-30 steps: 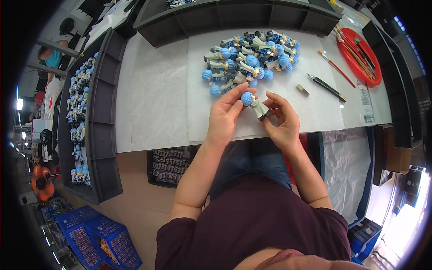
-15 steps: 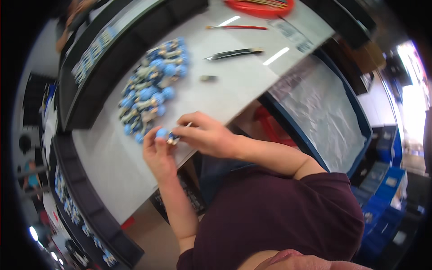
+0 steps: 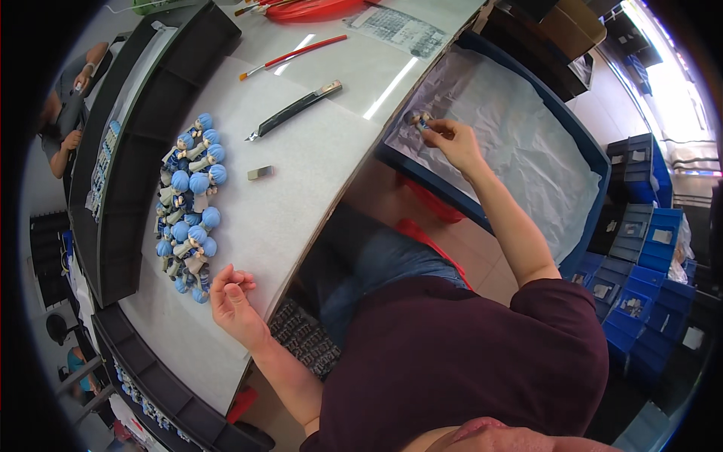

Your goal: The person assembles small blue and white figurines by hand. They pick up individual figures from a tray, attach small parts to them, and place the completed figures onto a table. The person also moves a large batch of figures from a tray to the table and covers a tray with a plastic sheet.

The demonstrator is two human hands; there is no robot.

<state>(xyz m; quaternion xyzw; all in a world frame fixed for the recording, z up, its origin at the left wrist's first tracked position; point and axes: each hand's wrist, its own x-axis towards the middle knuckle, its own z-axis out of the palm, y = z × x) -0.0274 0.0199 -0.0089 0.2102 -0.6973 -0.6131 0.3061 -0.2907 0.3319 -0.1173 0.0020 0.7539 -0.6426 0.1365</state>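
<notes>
My right hand [image 3: 449, 143] reaches out to the right over a blue tray [image 3: 482, 39] lined with crumpled white film. Its fingertips pinch a small painted figurine [image 3: 423, 120] near the tray's far left corner. Whether the figurine touches the liner I cannot tell. My left hand [image 3: 238, 305] hovers by the table's near edge, fingers loosely curled and thumb apart, with nothing visible in it. Just beyond that hand lies a cluster of figurines [image 3: 188, 207] with light blue heads and grey and navy bodies.
On the white table [image 3: 316, 173] lie a small grey block [image 3: 260, 173], a black craft knife [image 3: 297, 109] and a red brush [image 3: 294, 56]. Black bins [image 3: 120, 188] line the left side. Blue crates [image 3: 640, 301] stand at right. Another person's arm [image 3: 56, 154] shows far left.
My hands have parted. The right one has carried a figurine from near the left hand over to the tray; the left no longer holds one. The view has shifted too.
</notes>
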